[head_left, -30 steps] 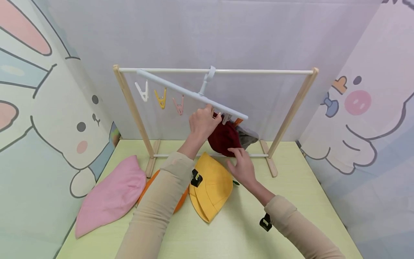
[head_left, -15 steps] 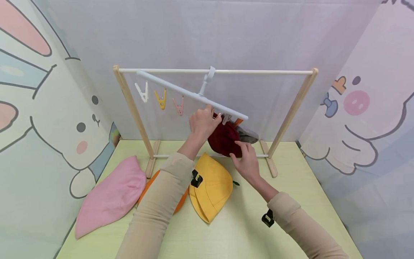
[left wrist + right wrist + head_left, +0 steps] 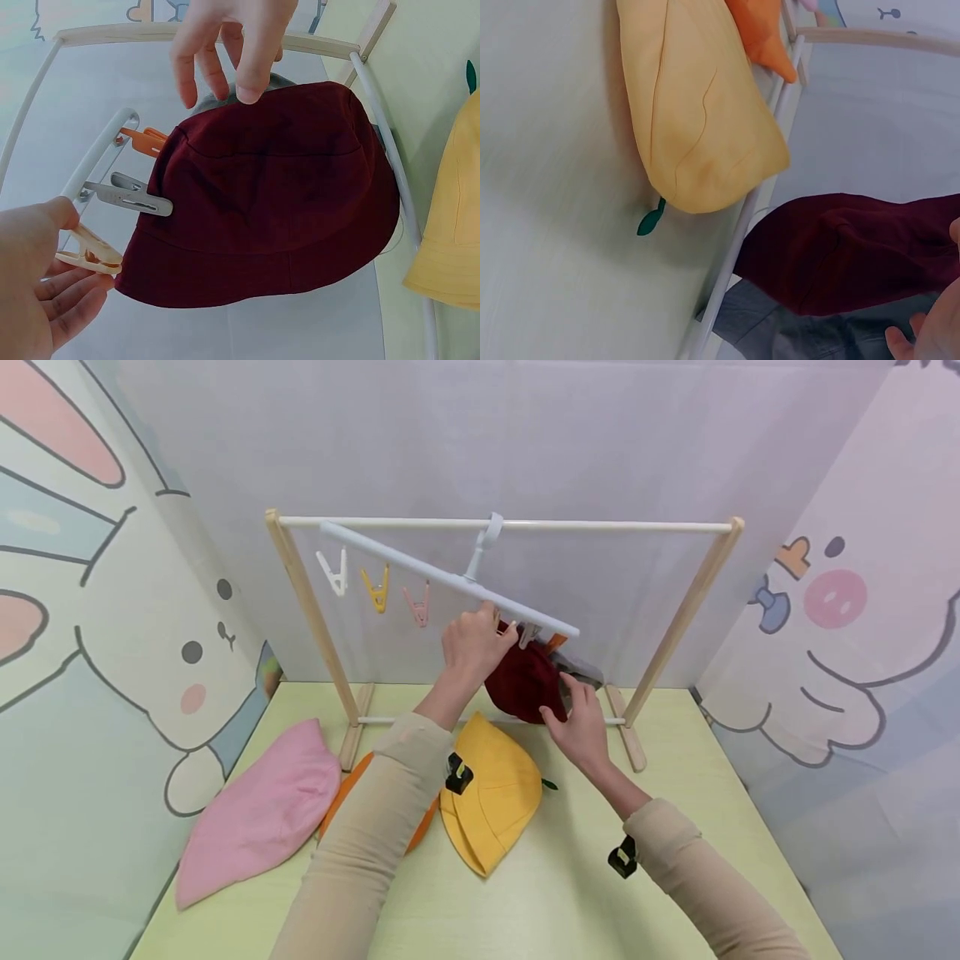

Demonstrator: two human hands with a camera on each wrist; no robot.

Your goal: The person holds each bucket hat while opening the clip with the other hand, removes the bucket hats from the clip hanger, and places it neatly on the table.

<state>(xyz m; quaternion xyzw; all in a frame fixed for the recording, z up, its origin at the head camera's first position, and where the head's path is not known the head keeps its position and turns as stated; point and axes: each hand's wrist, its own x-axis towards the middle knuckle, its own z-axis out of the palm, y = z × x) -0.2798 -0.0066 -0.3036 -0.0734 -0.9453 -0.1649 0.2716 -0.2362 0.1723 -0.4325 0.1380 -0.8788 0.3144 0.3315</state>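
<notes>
A maroon bucket hat [image 3: 262, 195] hangs from the tilted pale-blue hanger [image 3: 405, 560]. A grey clothespin [image 3: 135, 201] grips its edge. My left hand [image 3: 471, 647] pinches a cream clothespin [image 3: 94, 251] between thumb and fingers, its tip at the corner of the hat's brim. My right hand [image 3: 583, 727] is at the crown, fingers loosely bent and spread; in the left wrist view they hang over the hat's top, and whether they touch it is unclear. Behind it is a grey hat [image 3: 772, 322], partly hidden, beside an orange clothespin [image 3: 146, 141].
White [image 3: 335, 572], yellow [image 3: 377, 589] and pink [image 3: 417, 604] clothespins hang from the hanger's raised left end. The hanger hooks over the wooden rack's white rail [image 3: 615, 527]. Pink [image 3: 262, 814], orange [image 3: 423, 831] and yellow [image 3: 495, 793] hats lie on the table [image 3: 585, 893].
My right hand has shifted right and slightly up along the maroon hat, from its lower edge towards the grey hat. My left hand stays at the cream clothespin.
</notes>
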